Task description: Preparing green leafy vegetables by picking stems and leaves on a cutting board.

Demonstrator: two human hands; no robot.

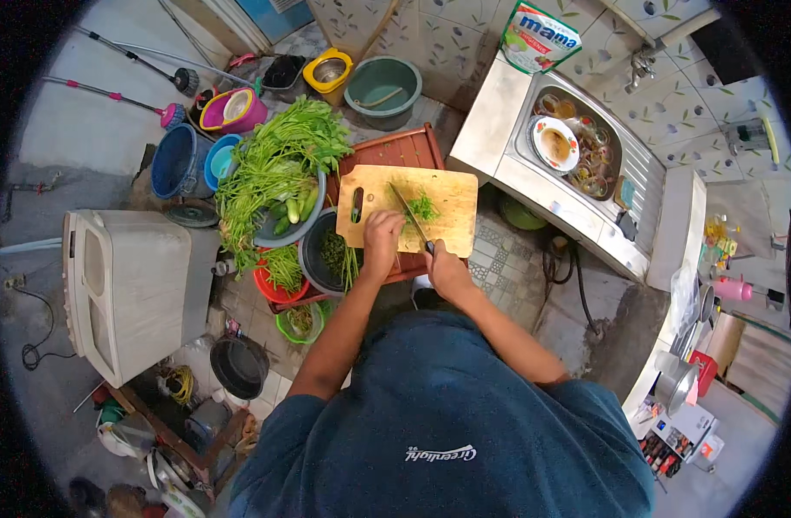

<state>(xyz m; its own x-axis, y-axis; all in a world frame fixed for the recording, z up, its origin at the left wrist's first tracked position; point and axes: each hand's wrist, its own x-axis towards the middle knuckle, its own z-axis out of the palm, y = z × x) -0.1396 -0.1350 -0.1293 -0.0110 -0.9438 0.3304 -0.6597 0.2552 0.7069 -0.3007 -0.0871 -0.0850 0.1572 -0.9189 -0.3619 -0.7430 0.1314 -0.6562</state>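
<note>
A wooden cutting board (457, 194) with a slot handle lies before me. My right hand (448, 275) grips the black handle of a kitchen knife (410, 210), whose blade slants across the board. Curled fingers of my left hand (381, 239) press a bunch of green stems onto the board, left of the blade; most of the bunch is hidden under them. Chopped greens (423, 206) lie in a small heap right of the blade. Left of the board, a dark bowl (310, 249) contains finely cut greens, with longer stems (351, 264) leaning over its rim.
Under the board is a reddish-brown low table (402, 146). A grey basin (314, 217) holds leafy greens (292, 149) and cucumbers (294, 211). Beside it sits a red bowl (266, 290) of cut stems. Dishes fill the steel sink (531, 97) at right; a washing machine (143, 278) stands left.
</note>
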